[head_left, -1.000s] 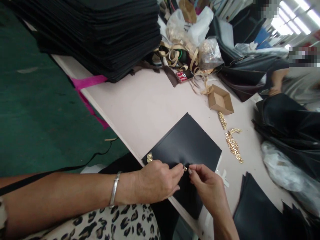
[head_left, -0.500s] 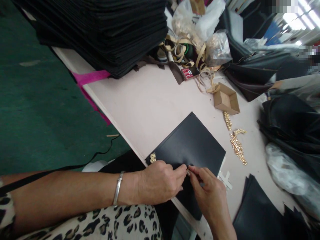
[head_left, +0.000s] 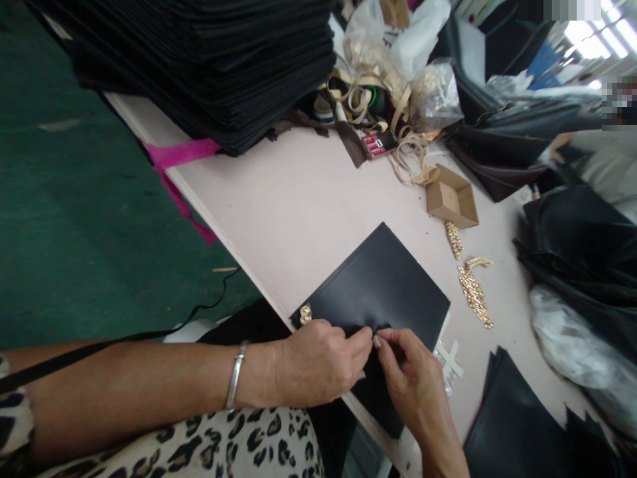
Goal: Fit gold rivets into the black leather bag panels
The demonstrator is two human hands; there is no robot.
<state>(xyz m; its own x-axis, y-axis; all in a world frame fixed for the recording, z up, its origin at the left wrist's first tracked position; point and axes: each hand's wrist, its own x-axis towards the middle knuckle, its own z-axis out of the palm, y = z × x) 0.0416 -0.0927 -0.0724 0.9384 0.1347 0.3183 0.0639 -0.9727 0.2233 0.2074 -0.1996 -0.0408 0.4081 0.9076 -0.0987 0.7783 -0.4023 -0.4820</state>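
Observation:
A black leather-like panel (head_left: 383, 285) lies on the table and hangs over its front edge. My left hand (head_left: 323, 362) is closed on this panel, which puckers at the fingertips. Close against it, my right hand (head_left: 415, 378) pinches thumb and finger together at the same spot. What sits between the right fingertips is too small and too covered to make out. A gold-coloured metal fitting with two round parts (head_left: 305, 314) rests at the panel's left corner, just beyond my left knuckles.
Gold chains (head_left: 475, 295) lie right of the panel, near an open cardboard box (head_left: 452, 199). A tall stack of black sheets (head_left: 213, 73) stands at the back left. More black pieces (head_left: 512, 418) are at lower right; a clear plastic bag (head_left: 572, 345) lies beyond.
My right fingertips have shifted slightly at the pinch, and the small dark bit seen between them is now mostly covered. My left hand and the panel stay in place.

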